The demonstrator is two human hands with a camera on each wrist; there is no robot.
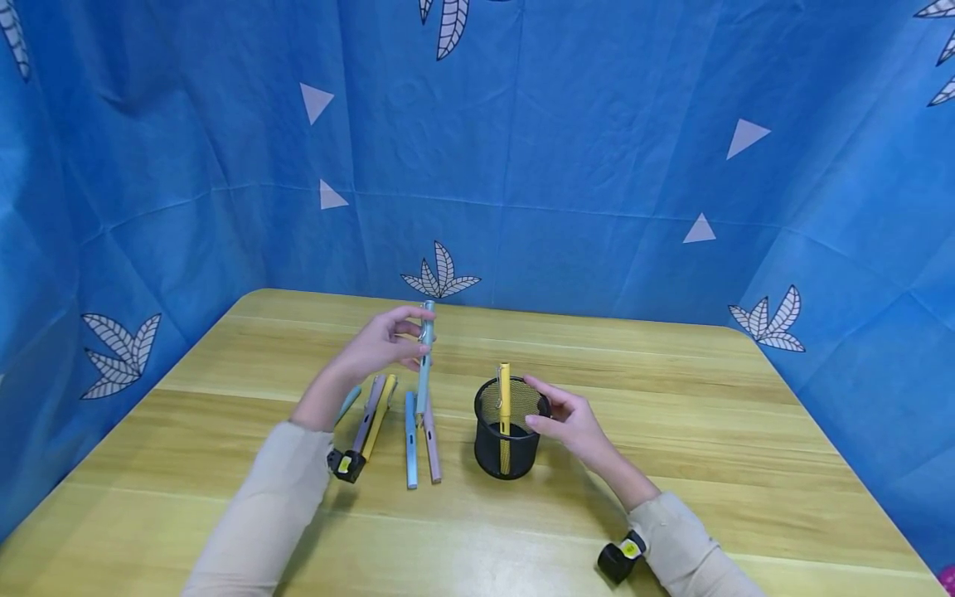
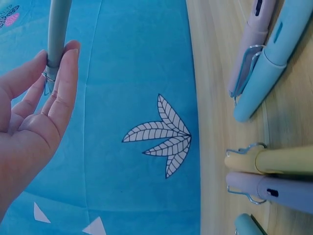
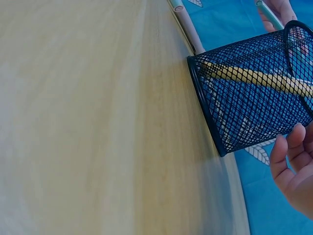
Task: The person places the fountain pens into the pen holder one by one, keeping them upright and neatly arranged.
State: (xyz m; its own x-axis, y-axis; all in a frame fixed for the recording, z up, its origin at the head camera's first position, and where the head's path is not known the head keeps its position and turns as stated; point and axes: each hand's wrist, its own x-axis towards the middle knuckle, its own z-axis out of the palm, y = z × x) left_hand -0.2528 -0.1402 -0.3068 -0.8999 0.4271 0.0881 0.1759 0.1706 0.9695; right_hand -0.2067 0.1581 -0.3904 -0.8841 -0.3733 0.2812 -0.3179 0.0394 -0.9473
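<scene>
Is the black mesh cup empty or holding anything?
Not empty: a yellow pen stands inside the mesh cup, its upper end sticking out.

The left hand (image 1: 379, 342) pinches, its arm (image 1: 264, 502) slanting toward one o'clock. The right hand (image 1: 576, 424), fingers (image 3: 279, 159) lightly bent, points toward ten o'clock.

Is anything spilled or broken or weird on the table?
No, nothing stands out. The black mesh cup stands upright with a yellow pen in it. The left hand holds a pale blue pen, and other pens lie loose. I see no spill or damage.
</scene>
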